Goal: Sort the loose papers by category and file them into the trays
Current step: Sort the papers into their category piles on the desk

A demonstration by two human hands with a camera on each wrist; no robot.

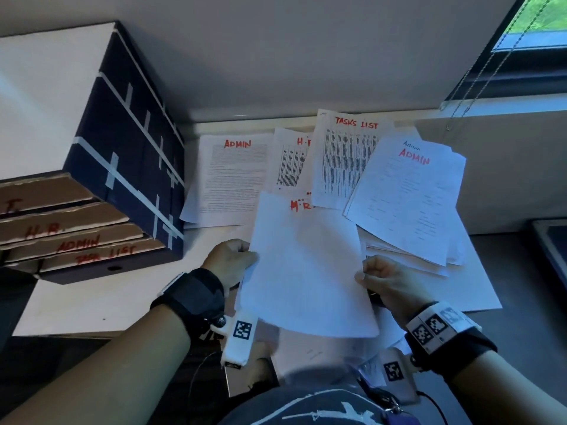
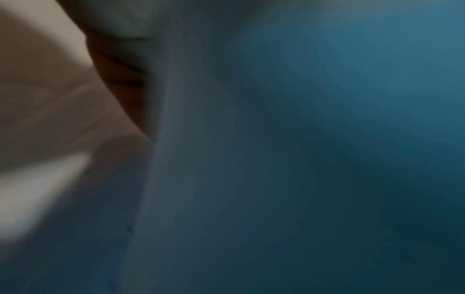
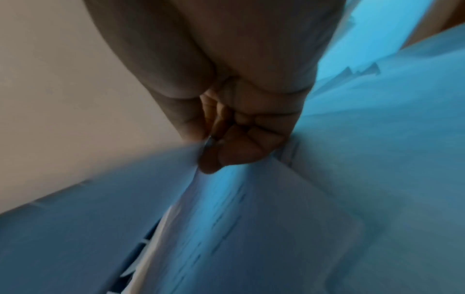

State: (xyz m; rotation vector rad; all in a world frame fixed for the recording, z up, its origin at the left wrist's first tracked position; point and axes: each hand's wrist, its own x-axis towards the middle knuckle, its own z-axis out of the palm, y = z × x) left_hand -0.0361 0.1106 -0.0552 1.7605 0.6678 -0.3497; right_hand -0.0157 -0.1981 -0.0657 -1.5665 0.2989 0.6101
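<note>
Pale wall (image 1: 306,50), window (image 1: 540,23) at right

My desk (image 1: 92,302) is pale, butted against a plain light wall (image 1: 276,56). Past its far right corner a window (image 1: 540,23) shows greenery, with a beaded blind cord (image 1: 472,87) hanging down. A dark tray-like object (image 1: 552,243) sits beyond the desk's right edge.

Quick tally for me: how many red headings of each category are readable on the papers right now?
ADMIN: 2, the flat sheet and the top of the right pile
H.R: 2, one and one
TASKS LIST: 1
Total: 5
</note>
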